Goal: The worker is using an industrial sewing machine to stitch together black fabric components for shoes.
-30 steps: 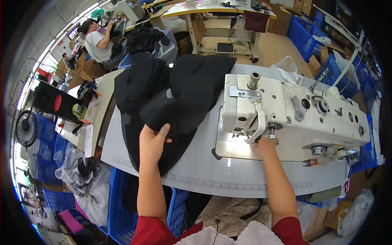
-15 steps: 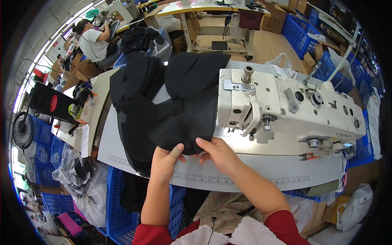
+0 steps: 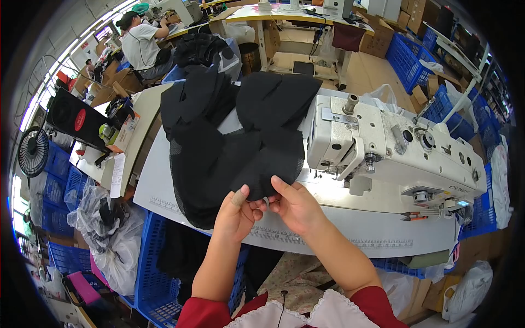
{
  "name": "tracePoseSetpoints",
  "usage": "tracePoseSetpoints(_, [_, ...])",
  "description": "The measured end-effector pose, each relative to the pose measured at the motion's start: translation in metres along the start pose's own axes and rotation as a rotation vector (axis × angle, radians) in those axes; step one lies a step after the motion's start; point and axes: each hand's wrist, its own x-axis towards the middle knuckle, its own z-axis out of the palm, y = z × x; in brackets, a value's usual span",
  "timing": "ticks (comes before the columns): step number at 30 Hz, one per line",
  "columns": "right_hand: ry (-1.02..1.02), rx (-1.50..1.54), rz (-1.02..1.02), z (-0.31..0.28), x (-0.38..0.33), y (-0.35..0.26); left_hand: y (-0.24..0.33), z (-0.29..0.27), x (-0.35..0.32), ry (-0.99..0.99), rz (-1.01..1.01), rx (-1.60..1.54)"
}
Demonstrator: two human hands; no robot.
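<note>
black cloth [image 3: 240, 161], held edge toward near side

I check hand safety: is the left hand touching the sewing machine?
Apart: the head view shows the right hand and black fabric between the left hand and sewing machine.

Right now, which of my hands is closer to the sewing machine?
Your right hand. It's by the left end of the sewing machine, on the black fabric's near edge; your left hand is farther left, on that edge.

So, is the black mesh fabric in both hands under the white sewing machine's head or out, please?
Out: the fabric ends left of the machine's head, with bare metal plate below.
</note>
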Motion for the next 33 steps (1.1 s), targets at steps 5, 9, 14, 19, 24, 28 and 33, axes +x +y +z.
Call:
tracePoseSetpoints(5, [-0.001, 0.015, -0.006, 0.002, -0.001, 0.001, 0.001, 0.009, -0.002, 0.003, 0.045, 0.171])
tracePoseSetpoints(9, [-0.015, -0.038, -0.019, 0.007, -0.002, -0.004, 0.003, 0.005, -0.004, 0.016, 0.043, 0.142])
tracePoseSetpoints(14, [0.029, -0.066, -0.071, 0.01, -0.003, -0.003, 0.0, 0.007, -0.006, 0.041, 0.055, 0.175])
tracePoseSetpoints(19, [0.083, -0.14, -0.18, 0.015, -0.005, 0.002, -0.004, 0.014, -0.012, 0.022, 0.055, 0.282])
tracePoseSetpoints(24, [0.126, -0.182, -0.19, 0.016, -0.005, 0.001, -0.003, 0.006, -0.013, -0.032, 0.083, 0.226])
tracePoseSetpoints(28, [0.101, -0.143, -0.164, 0.012, -0.005, 0.0, -0.004, 0.01, -0.012, -0.058, 0.091, 0.183])
tracePoseSetpoints(33, [0.102, -0.083, -0.149, 0.014, -0.006, 0.001, -0.007, 0.01, -0.011, -0.052, 0.137, 0.162])
